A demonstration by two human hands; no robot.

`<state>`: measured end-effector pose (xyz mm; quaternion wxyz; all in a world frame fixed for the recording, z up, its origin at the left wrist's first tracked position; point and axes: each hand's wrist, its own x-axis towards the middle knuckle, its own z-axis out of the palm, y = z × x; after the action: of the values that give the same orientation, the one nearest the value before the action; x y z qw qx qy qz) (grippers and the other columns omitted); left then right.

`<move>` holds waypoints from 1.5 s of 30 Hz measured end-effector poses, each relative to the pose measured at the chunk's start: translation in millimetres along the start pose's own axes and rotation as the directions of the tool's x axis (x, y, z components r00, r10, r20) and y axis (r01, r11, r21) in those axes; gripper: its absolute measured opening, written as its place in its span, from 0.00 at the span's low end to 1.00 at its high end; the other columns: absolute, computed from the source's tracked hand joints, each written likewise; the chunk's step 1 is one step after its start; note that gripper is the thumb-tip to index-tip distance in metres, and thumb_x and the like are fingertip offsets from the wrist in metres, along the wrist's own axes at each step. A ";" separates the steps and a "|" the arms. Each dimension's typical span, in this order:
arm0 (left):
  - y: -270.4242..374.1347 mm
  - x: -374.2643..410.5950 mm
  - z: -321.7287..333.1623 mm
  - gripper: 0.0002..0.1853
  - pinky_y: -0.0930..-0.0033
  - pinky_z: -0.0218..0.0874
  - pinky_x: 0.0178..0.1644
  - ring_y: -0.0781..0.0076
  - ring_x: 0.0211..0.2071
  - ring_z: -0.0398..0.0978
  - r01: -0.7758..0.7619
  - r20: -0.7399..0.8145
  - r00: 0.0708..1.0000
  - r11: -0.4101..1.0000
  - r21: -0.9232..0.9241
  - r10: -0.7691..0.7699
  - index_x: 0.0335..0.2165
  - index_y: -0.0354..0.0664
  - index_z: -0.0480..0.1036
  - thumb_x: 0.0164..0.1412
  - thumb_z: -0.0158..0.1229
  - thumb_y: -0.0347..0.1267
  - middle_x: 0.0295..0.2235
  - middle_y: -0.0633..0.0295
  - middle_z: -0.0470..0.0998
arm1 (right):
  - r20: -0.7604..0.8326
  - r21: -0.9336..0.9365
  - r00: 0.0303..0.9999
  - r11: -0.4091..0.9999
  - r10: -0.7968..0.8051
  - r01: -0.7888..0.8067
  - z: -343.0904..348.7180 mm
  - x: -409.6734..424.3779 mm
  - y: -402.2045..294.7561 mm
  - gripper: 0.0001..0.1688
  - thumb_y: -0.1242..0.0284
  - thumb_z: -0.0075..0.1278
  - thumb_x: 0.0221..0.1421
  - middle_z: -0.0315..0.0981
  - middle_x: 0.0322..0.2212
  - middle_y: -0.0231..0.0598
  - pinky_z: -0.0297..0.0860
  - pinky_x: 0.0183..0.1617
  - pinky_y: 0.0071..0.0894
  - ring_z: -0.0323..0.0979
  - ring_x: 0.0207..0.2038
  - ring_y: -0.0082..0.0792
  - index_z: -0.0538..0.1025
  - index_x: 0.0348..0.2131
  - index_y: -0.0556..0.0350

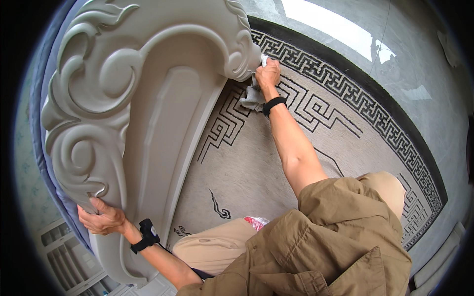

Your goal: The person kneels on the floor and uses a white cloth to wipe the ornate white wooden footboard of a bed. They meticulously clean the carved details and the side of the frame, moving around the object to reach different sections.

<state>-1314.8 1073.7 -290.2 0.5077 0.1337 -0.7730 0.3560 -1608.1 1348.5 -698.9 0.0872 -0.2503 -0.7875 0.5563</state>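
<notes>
Along the left stands a large carved, cream-grey piece of furniture (111, 85) with scroll relief and a recessed panel, perhaps the end of a bed or sofa. Its lower scrolled edge is gripped by my left hand (103, 218), thumb on the front and fingers curled round the rim. My right hand (268, 74) is closed on a light grey cloth (253, 98) beside the rounded carved corner at the top centre. Part of the cloth pokes out above the fist against that corner, and the rest hangs below. Black bands sit on both wrists.
Beneath me lies a beige rug (251, 159) with black fret patterns and a dark border. Glossy grey floor (407, 74) surrounds it. Blue-grey padded fabric (44, 148) runs behind the carved piece. White shelving (66, 255) stands at the lower left. My bent knees are over the rug.
</notes>
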 end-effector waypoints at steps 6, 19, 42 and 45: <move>0.3 1.3 -4.7 0.29 0.53 0.60 0.41 0.50 0.39 0.72 -0.018 -0.001 1.000 0.999 0.031 0.018 0.42 0.37 0.73 0.60 0.50 0.53 0.39 0.55 0.76 | 0.315 -0.213 0.864 0.917 0.392 -0.339 -11.7 23.9 -34.0 0.21 0.68 0.50 0.48 0.69 0.50 0.52 0.68 0.53 0.41 0.69 0.52 0.50 0.78 0.39 0.65; 2.5 2.1 -4.3 0.31 0.53 0.58 0.43 0.50 0.40 0.71 -0.007 0.027 1.000 1.000 0.030 0.006 0.44 0.37 0.71 0.62 0.46 0.55 0.40 0.55 0.75 | 0.504 0.658 0.828 0.511 0.246 -0.553 -31.5 -10.5 -7.0 0.15 0.73 0.50 0.39 0.76 0.22 0.52 0.69 0.31 0.38 0.74 0.25 0.43 0.77 0.26 0.73; 1.3 0.2 -3.2 0.31 0.51 0.57 0.43 0.48 0.41 0.70 0.042 0.057 0.997 0.992 0.115 -0.048 0.44 0.37 0.70 0.64 0.40 0.54 0.40 0.54 0.74 | 0.395 0.202 0.914 0.963 0.089 -0.180 -3.8 73.0 -42.1 0.33 0.46 0.35 0.55 0.76 0.42 0.49 0.66 0.49 0.45 0.71 0.46 0.54 0.79 0.40 0.50; -0.6 -3.1 -3.3 0.30 0.51 0.57 0.43 0.48 0.41 0.70 0.041 0.048 0.998 0.992 0.123 -0.047 0.44 0.37 0.71 0.64 0.41 0.53 0.40 0.54 0.74 | 0.367 0.441 0.930 0.875 0.028 -0.201 -19.2 56.1 -57.1 0.26 0.49 0.40 0.53 0.78 0.34 0.47 0.68 0.42 0.41 0.74 0.38 0.50 0.80 0.35 0.45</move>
<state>-1310.8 1075.1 -291.9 0.4865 0.1904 -0.7592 0.3881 -1665.3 1377.4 -647.3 -0.0294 -0.1656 -0.6147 0.7706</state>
